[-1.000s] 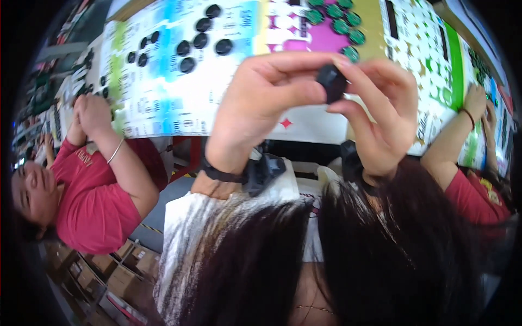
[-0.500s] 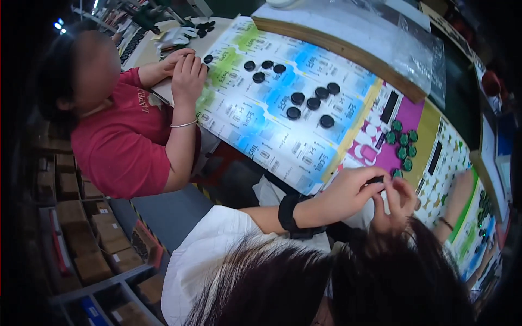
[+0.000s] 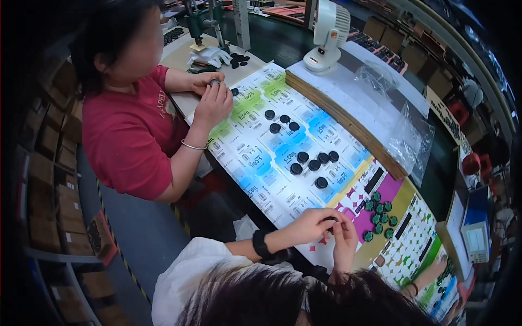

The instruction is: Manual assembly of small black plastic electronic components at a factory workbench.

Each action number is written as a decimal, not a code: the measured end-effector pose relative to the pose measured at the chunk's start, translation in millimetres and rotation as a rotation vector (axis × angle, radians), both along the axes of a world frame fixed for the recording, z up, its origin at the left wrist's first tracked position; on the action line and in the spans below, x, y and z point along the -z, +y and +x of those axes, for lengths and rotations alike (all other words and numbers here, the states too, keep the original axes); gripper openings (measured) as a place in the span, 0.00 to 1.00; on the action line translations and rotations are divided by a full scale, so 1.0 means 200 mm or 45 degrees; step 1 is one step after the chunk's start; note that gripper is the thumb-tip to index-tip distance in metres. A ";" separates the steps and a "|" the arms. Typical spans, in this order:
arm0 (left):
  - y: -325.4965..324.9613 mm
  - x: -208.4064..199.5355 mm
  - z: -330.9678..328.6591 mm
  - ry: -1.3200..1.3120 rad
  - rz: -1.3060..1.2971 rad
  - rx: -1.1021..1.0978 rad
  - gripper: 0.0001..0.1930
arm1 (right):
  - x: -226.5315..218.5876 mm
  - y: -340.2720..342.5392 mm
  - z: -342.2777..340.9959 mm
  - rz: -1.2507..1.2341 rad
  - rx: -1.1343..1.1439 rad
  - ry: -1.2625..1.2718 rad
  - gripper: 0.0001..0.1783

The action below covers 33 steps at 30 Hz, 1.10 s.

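Observation:
My left hand, with a black band at the wrist, is closed on a small black round piece. My right hand meets it there, its fingertips pinched at the same piece, which they partly cover. Both hands hover over the near edge of the printed sheet on the table. Close by on the right lies a group of green-topped round pieces. Several black round pieces lie loose on the blue-and-white part of the sheet. Dark hair hides the lower part of my forearms.
At the left a co-worker in a red shirt holds a small round piece. A wooden bar edges a raised white board with a white fan and clear plastic bags. Another person's hand reaches in at the lower right.
The view has swung, so the table sits lower and the fan has come into sight. My hands still hold the black piece, with the right fingers now closer together around it.

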<state>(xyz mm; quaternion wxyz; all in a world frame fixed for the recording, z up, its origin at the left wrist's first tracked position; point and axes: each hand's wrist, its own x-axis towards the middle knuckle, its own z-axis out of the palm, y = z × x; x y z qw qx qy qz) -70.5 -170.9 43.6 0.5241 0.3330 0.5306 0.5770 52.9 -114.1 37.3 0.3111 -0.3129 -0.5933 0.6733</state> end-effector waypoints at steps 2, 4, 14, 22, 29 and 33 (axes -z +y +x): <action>-0.04 0.03 -0.12 0.120 0.064 -0.001 0.11 | -0.01 -0.02 -0.04 0.164 -0.088 -0.139 0.20; -0.08 0.11 -0.26 0.293 0.047 -0.199 0.13 | -0.02 -0.03 -0.05 0.218 -0.133 -0.187 0.20; -0.15 0.28 -0.59 1.762 -0.350 -0.314 0.28 | -0.13 0.01 -0.01 0.616 -0.260 -0.485 0.20; 0.17 -0.13 -1.20 1.378 -0.682 -0.315 0.35 | -0.24 0.07 0.09 0.808 -0.226 -0.678 0.21; 0.43 0.48 -2.37 1.711 -0.778 -1.271 0.19 | -0.47 0.04 0.33 0.970 -0.120 -0.776 0.20; 0.34 0.18 -2.05 1.131 -0.767 -0.705 0.19 | -0.61 0.09 0.42 1.090 -0.135 -0.915 0.22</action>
